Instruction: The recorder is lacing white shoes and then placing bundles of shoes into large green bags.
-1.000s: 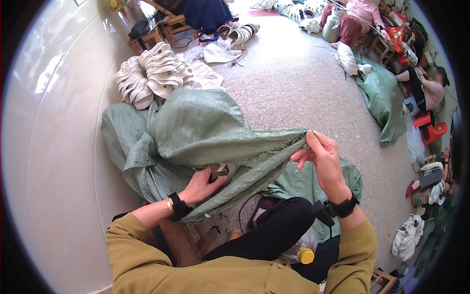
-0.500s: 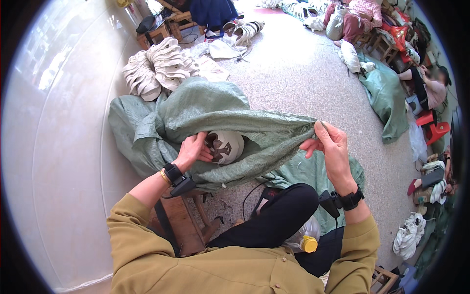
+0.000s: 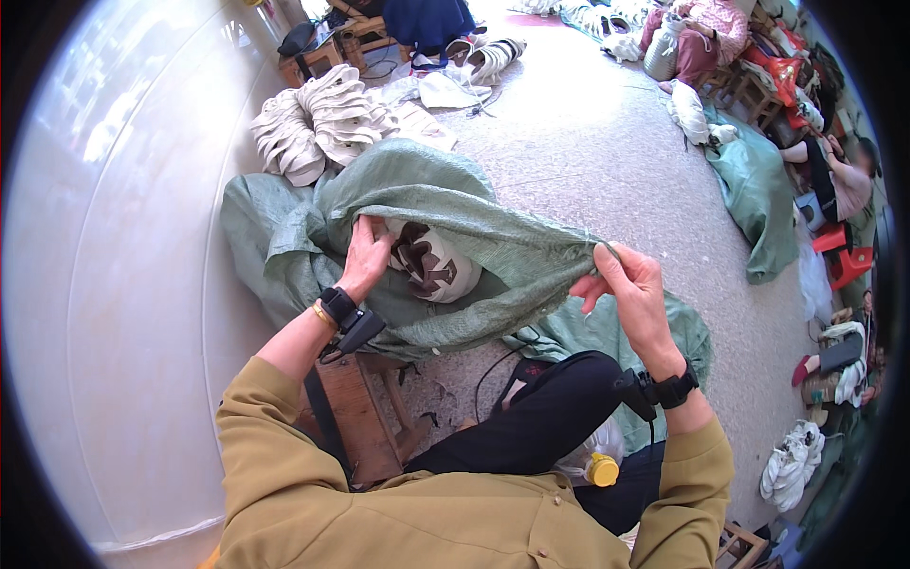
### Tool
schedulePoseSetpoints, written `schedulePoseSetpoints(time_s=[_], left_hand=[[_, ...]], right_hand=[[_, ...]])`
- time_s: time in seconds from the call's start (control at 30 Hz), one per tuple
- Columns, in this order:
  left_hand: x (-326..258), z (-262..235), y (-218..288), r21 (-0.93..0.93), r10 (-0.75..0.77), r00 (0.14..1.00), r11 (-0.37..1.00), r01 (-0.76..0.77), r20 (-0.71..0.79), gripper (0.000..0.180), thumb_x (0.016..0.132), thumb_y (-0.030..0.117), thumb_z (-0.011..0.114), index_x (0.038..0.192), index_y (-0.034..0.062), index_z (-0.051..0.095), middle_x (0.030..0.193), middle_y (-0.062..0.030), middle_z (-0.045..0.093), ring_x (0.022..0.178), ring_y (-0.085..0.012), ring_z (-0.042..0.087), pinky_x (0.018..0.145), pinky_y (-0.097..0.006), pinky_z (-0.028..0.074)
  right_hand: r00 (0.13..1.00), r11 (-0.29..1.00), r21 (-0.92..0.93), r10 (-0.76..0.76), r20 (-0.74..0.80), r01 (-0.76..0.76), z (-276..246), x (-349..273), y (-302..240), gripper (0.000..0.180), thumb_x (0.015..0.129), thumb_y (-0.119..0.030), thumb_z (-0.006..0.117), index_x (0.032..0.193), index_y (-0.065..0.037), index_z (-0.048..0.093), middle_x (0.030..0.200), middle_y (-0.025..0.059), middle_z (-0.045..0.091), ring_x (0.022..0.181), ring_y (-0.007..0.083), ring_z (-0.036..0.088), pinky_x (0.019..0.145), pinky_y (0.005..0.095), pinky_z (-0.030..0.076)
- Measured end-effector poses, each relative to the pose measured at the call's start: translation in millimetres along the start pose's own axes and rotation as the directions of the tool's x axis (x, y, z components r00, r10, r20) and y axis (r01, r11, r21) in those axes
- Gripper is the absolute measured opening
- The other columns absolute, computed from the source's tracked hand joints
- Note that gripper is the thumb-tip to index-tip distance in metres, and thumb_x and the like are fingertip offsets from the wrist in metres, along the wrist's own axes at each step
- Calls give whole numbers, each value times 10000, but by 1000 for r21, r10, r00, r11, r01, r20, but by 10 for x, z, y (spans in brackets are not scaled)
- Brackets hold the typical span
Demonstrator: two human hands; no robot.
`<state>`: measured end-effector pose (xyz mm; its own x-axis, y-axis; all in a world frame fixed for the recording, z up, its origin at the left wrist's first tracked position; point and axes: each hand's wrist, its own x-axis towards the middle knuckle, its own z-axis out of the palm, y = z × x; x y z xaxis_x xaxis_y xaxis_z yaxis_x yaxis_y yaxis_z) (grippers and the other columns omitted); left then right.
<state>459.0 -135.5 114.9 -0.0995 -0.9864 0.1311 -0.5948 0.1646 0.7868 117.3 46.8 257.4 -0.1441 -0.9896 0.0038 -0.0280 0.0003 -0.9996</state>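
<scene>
A green woven sack (image 3: 417, 180) lies across in front of me with its mouth held wide. My right hand (image 3: 633, 289) pinches the right end of the sack's rim between thumb and fingers. At the left of the mouth, my left hand (image 3: 365, 258) has its fingers up at the far rim, closed on the cloth as far as I can see; the fingertips are partly hidden. Inside the opening, just right of that hand, sits a bundle of white and brown shoe uppers (image 3: 436, 266). Its lower part is hidden by the sack.
Beyond the sack stands a pile of off-white shoe uppers (image 3: 318, 123). A small wooden stool (image 3: 355, 417) is by my left side, a yellow-capped bottle (image 3: 601, 468) in my lap. At right lie another green sack (image 3: 754, 204) and red stools (image 3: 844, 256), with people seated nearby.
My left hand has moved from the bundle up to the sack's far rim. More of the bundle's dark opening shows. My right hand keeps its pinch on the rim.
</scene>
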Motion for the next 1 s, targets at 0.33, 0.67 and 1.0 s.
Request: schedulePoseSetpoints(time_s=[0.33,0.67,1.0], left_hand=[[190,-445,3,573,446,889,758,-312,-106,495,720,122,703,1146,-27,500,1101,-209,540,1073,-395,496,920,-462,439],[430,-239,340,85,-62,998,994,63,-17,355,846,339,651,847,-16,658,760,-126,680,662,-241,661,614,-355,520],[86,120,77,204,-161,952,973,109,259,200,836,171,639,906,-9,687,840,-160,695,800,-237,664,767,-348,502]], right_hand=[[993,990,-129,74,87,-62,151,53,90,285,992,-194,545,789,-2,601,695,78,680,542,82,608,495,218,440],[996,997,-42,69,-54,-71,4,144,106,306,1015,-237,496,918,10,648,720,100,682,547,113,607,540,238,486],[973,995,0,95,-210,-97,-260,132,96,331,1009,-313,501,943,-27,655,723,91,676,566,122,611,570,249,498]])
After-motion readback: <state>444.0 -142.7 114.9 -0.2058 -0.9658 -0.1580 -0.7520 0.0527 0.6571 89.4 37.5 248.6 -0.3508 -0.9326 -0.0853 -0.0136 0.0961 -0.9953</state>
